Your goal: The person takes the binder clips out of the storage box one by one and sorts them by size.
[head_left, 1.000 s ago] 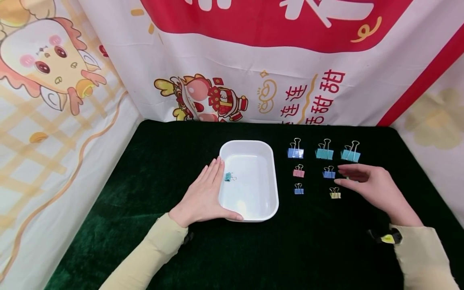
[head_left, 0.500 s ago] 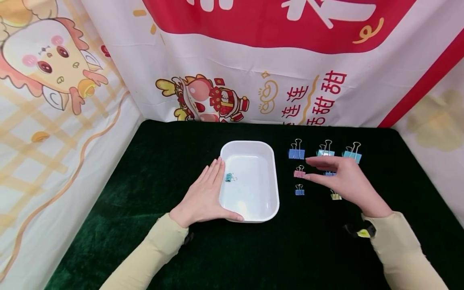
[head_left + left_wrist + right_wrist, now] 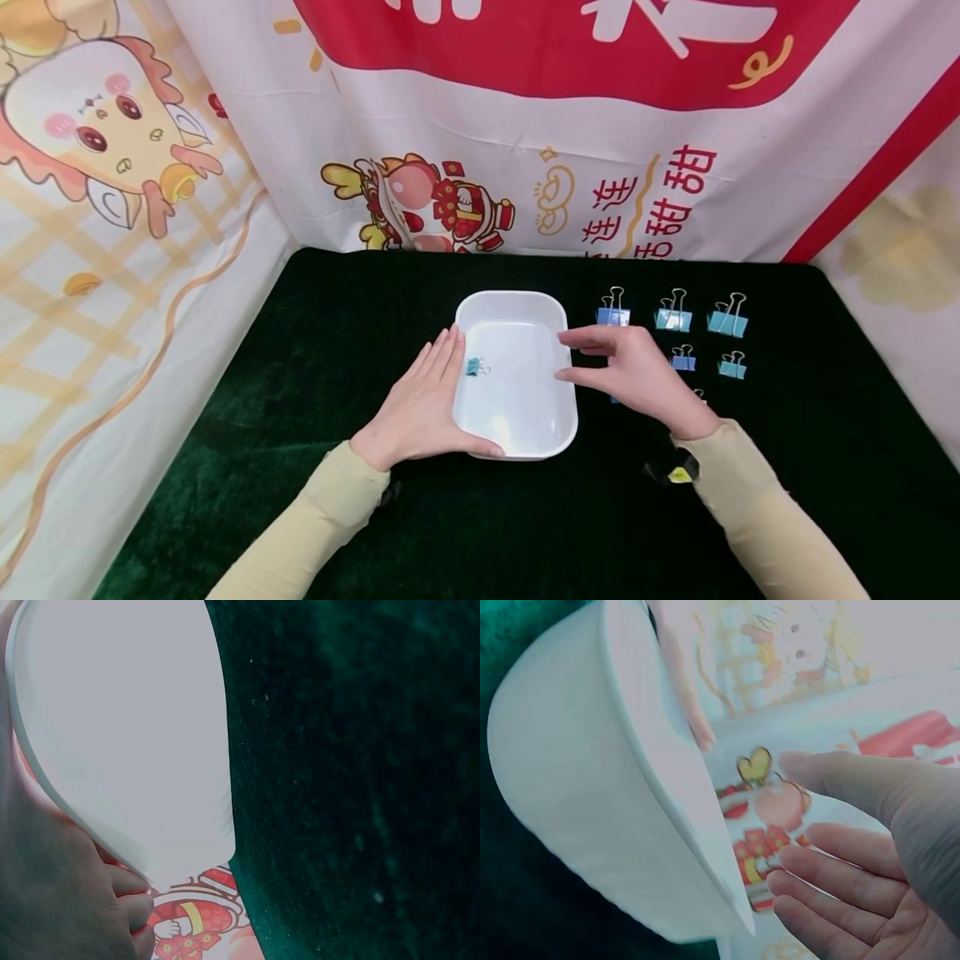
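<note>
In the head view, my left hand (image 3: 420,408) lies along the left side of a white tray (image 3: 517,417), fingers straight on the rim and thumb at the near corner. One small teal binder clip (image 3: 473,367) sits inside the tray. My right hand (image 3: 630,371) hovers at the tray's right rim, thumb and fingers apart. The right wrist view shows nothing between the right hand's fingers (image 3: 840,874) and thumb, beside the tray wall (image 3: 577,772). Behind the right hand, the pink clip is hidden, and a small blue one and a yellow one are mostly covered.
Right of the tray stand a large blue binder clip (image 3: 612,317), two large teal clips (image 3: 673,321) (image 3: 727,323), a smaller blue clip (image 3: 682,363) and a smaller teal clip (image 3: 732,368). Dark green cloth (image 3: 315,333) covers the table; a printed curtain (image 3: 450,117) hangs behind.
My right hand has moved left from beside the clips on the right to the tray's right rim, uncovering the smaller teal clip. The left hand and tray have stayed put.
</note>
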`<state>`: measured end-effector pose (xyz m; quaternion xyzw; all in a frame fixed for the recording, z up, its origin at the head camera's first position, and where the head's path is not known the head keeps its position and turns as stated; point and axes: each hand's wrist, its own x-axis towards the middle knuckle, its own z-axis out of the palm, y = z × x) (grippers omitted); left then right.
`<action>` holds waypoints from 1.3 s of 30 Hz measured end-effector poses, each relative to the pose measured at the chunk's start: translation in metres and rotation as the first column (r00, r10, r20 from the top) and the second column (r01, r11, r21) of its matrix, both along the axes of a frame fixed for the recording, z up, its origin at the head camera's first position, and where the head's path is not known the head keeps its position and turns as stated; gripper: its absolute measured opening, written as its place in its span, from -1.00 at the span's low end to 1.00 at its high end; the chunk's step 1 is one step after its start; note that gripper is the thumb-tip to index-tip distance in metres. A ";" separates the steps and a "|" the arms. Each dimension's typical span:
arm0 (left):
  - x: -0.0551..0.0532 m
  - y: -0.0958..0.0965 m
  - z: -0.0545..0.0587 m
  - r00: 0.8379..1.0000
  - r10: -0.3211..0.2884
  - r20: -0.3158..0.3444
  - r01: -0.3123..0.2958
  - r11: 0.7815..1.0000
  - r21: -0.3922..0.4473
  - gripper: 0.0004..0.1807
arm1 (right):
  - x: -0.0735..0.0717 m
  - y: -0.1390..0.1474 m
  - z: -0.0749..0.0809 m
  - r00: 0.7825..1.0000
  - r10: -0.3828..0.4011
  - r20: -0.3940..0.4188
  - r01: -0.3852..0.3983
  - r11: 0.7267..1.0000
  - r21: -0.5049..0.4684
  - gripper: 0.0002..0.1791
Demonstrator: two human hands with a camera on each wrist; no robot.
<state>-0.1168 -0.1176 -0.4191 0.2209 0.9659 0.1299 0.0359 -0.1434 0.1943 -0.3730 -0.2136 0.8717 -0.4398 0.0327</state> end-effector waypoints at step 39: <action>0.002 -0.001 0.002 1.000 -0.016 -0.015 0.016 1.000 0.003 0.64 | -0.046 -0.086 -0.020 0.982 0.188 0.036 -0.190 0.976 0.103 -0.44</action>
